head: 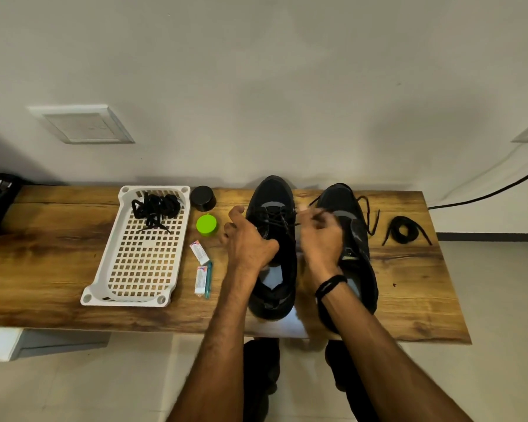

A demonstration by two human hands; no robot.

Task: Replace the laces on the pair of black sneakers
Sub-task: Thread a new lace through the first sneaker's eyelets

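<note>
Two black sneakers stand side by side on the wooden table [58, 269], toes toward the wall. My left hand [247, 239] grips the left sneaker [273, 296] at its side, thumb at the opening. My right hand [320, 236], blurred, pinches a black lace [282, 220] that runs from the left sneaker's eyelets. The right sneaker [345, 202] lies partly under my right wrist, with a loose lace [369, 217] trailing at its right side. A coiled black lace [404, 229] lies further right. A bundle of black laces [156, 208] sits in a white basket [141, 269].
Between basket and sneakers are a black jar [203, 197], a green jar [207, 225], two small packets [199, 252] and a teal pen [208, 280]. The wall is right behind the table. A black cable [485, 194] runs off to the right.
</note>
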